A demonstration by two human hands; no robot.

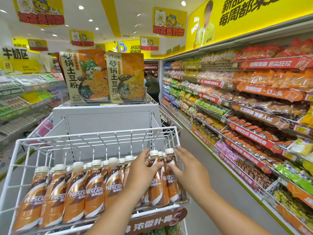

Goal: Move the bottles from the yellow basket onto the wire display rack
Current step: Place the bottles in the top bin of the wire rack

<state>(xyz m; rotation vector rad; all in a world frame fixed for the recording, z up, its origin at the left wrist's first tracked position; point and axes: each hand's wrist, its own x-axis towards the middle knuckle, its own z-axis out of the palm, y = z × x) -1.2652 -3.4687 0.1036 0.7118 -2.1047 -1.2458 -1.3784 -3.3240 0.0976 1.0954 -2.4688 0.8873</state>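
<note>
A white wire display rack (17, 150) stands in front of me, its shelf lined with several brown and orange Nescafe coffee bottles (94, 189) with white caps. My left hand (142, 172) grips the neck of a bottle (158, 189) near the right end of the row. My right hand (188, 168) rests its straight fingers against the rightmost bottle (172, 182). The yellow basket is out of view.
Behind the rack, a grey panel (105, 119) carries two large noodle packs (84, 75). Snack shelves (254, 106) line the right side of the aisle, and more shelves (20, 99) stand at left. A person (152, 85) stands far down the aisle.
</note>
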